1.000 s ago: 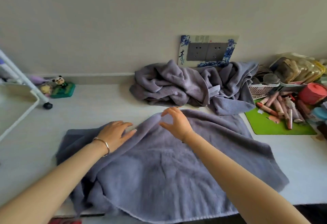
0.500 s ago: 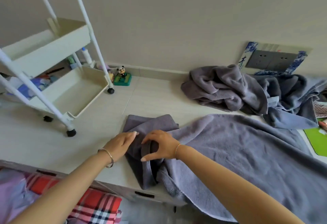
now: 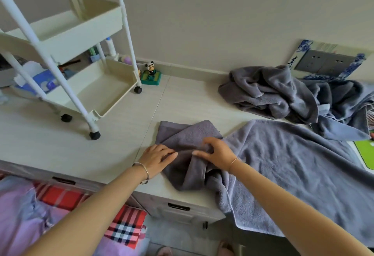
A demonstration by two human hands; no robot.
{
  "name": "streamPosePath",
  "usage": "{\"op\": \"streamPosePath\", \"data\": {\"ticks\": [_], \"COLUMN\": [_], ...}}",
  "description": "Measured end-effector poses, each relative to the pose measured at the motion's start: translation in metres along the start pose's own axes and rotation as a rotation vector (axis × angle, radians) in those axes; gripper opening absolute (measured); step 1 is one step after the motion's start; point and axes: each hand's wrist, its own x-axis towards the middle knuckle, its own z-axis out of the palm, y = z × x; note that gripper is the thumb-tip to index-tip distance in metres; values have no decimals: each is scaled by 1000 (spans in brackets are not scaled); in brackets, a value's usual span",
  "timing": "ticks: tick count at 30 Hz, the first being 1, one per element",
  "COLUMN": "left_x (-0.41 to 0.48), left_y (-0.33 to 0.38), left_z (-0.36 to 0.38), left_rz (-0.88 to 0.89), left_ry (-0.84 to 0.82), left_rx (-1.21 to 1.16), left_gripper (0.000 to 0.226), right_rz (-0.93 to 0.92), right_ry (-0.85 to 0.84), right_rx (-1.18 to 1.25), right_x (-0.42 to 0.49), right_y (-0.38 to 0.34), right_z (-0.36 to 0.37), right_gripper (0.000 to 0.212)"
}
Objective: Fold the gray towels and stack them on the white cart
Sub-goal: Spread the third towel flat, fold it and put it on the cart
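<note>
One left hand (image 3: 156, 157) presses plush gray towel (image 3: 188, 134); right hand (image 3: 216, 152) pinches.

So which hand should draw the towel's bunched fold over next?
Probably the right. The right hand has its fingers curled round a raised fold of the gray towel; the left hand lies flat on its edge, better for pinning.

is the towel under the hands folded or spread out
Mostly spread: the gray towel lies open across the counter, only its left end doubled over, where the left hand rests flat and the right hand grips a fold.
</note>
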Motion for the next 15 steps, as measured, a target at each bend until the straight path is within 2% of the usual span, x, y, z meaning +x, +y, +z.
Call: {"op": "streamPosePath", "data": {"ticks": [3,7,10,12,15], "left_x": [-2,1,10,15,18], "left_y": [2,13,18,24,40], "left_z": [1,1,-2,-11,-42], "left_rz": [53,115,183,177,159], "left_ry": [77,137,213,274,263], "left_rx": [-2,-57,-110,-228,-437], "left_gripper": [111,101,72,53,32], "right_rz": [239,319,373,406,395], "right_ry": [185,313,318,338,395], "right_rx": [272,468,587,675,692], "right_x": [6,9,12,14,20], "right_y": [5,5,7,5,0], "right_z": [-19,-34,-38,-43,-61], "right_gripper": [32,39,41,42,37]}}
